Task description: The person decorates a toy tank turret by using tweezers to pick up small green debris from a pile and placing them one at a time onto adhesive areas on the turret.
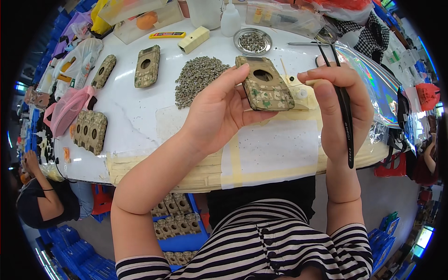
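The white surface [140, 112] spans the frame's upper half. At centre, the left hand [212, 109] curls around a camouflage model-vehicle hull [272, 93], thumb at its edge, apparently leaving the round opening [262, 74] unobstructed. At right, black tweezers [346, 116] lie tucked in the right hand [359, 100], likely freeing thumb and forefinger, which pinch a small pale piece [313, 82].
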The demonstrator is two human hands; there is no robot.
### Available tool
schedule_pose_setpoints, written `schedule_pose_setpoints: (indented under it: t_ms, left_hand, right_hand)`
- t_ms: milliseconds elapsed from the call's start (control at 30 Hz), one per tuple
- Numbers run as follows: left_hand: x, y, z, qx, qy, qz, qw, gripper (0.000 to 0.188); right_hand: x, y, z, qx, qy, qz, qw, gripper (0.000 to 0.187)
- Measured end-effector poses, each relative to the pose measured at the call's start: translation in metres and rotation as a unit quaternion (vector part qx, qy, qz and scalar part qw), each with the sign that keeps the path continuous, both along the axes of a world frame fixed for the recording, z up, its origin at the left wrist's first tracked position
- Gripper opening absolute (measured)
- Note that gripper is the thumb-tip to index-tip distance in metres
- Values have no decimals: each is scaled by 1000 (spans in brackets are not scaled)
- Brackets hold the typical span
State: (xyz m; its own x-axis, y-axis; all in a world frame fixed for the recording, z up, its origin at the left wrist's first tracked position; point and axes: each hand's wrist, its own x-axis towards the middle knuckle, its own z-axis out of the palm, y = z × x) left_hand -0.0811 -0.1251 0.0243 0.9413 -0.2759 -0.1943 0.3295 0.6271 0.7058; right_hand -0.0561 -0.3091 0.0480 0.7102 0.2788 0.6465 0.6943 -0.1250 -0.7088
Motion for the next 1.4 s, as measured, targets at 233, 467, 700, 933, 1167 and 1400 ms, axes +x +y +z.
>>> schedule_pose_setpoints:
  t_ms: [233,467,700,933,1167,1400]
  left_hand:
    - [1,0,-3,-18,0,-6,1000,44]
    - [0,1,-4,-9,-5,-2,1000,44]
    - [1,1,-5,-13,-2,-4,1000,44]
    - [1,2,-4,-11,-2,-3,1000,43]
    - [0,1,-4,-11,-8,-5,1000,44]
    - [3,2,-3,-8,-26,5,1000,45]
  right_hand:
    - [3,8,-12,61,87,31,994,7]
    - [3,9,-12,47,86,18,995,7]
    - [4,9,-13,38,85,12,996,7]
    - [4,9,-12,30,84,8,996,6]
    - [3,10,-12,67,112,18,991,9]
    - [5,-18,-12,90,65,-76,991,11]
